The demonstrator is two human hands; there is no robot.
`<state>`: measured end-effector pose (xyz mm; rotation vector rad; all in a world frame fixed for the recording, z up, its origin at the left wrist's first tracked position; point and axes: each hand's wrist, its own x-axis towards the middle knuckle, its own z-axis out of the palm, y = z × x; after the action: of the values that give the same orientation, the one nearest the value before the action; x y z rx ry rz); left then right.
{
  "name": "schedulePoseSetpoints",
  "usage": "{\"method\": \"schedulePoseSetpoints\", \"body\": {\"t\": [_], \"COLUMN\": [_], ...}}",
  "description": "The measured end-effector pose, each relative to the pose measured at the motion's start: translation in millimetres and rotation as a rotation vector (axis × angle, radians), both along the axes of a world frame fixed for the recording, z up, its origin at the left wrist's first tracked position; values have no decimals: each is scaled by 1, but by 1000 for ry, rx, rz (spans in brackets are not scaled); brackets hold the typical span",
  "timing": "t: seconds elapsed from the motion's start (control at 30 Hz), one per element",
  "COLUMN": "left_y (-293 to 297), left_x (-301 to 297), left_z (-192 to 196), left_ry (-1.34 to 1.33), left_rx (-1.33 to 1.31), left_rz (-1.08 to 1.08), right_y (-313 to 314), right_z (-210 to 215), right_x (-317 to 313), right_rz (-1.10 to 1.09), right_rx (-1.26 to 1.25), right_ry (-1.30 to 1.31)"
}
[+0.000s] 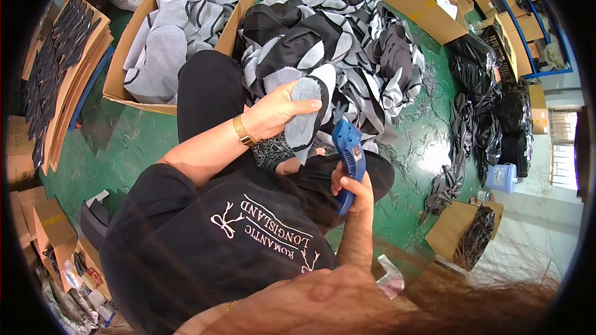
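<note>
- Left hand (273,111) is gripping a grey insole-shaped piece (305,115) with a black rim, thumb lying across its face, fingers closed behind it; the piece is hanging toe-up just above the lap.
- Right hand (352,189) is wrapping fully around the handle of blue trimming snips (349,152), blades pointing up at the piece's right edge.
- Step, as I'm reading it: trimming excess off the rim. Next cut is calling for feeding the edge into the blades and turning the piece with the left hand.
- Big loose pile of black-and-grey pieces (347,37) is lying on the green floor (124,142) just ahead.
- Cardboard box (124,56) at upper left is holding stacked grey pieces.
- Second box (410,0), upper right, is holding similar grey ones.
- Small box (456,229), lower right, is holding black scrap strips.
</note>
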<state>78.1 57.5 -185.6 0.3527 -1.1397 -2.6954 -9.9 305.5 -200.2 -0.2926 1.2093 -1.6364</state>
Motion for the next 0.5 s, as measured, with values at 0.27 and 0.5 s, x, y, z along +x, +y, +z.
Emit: {"method": "schedulePoseSetpoints", "body": {"t": [0.27,0.5], "left_y": [0,1], "left_x": [3,7], "left_z": [1,4], "left_ry": [-2,12], "left_rx": [-30,-44], "left_rz": [-66,-139], "right_y": [5,-1], "right_z": [-1,-4], "right_x": [8,14], "right_rz": [66,55], "right_rx": [49,-8], "right_ry": [-63,-142]}}
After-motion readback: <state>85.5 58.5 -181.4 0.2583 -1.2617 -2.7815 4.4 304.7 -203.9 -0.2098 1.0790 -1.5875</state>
